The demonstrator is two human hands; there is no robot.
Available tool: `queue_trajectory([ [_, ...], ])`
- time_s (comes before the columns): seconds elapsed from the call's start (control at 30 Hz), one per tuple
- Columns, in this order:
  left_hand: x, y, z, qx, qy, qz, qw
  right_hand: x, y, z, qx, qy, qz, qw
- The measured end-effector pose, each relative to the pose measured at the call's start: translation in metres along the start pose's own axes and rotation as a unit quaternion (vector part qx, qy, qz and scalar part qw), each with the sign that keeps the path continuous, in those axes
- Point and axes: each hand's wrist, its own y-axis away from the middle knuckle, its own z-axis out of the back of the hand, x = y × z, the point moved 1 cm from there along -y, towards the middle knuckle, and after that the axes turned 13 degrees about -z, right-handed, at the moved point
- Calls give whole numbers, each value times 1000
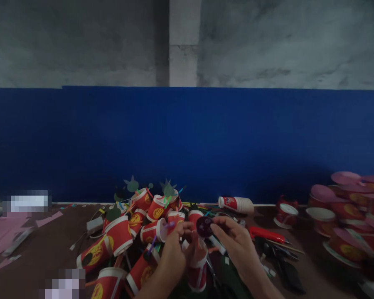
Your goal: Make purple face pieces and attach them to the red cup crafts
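Observation:
My right hand (237, 245) pinches a small dark purple disc (203, 227) between thumb and fingers, with pale marks on its face. Close by on the left, my left hand (176, 251) has its fingers curled together at the disc's edge; whatever they hold is hidden. Below both hands stands a red and white paper cup (197, 276), partly covered by my left hand. Left of my hands lie many red paper cups (118, 234) with yellow round emblems, several with coloured straws and dark paper shapes attached.
A stack of paper cups (237, 204) lies on its side near the blue wall panel (187, 141). To the right are a red-handled tool (268, 235), a black tool (286, 265) and red cups with pink discs (345, 207). Pink paper (6, 232) lies at far left.

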Motion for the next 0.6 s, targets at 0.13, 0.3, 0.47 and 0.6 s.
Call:
queue_trajectory([
  [0.13, 5, -1, 1, 17, 48, 65, 997, -4, -6, -1, 49, -76, -78, 993],
  [0.3, 14, 0, -2, 16, 146, 107, 983, 0, -7, -3, 50, -13, -28, 998],
  [0.47, 21, 4, -4, 5, 185, 123, 975, 2, -4, -4, 33, 84, 113, 990],
  [0.6, 22, 6, -7, 17, 195, 150, 969, 1, -3, -7, 53, 94, 161, 981],
])
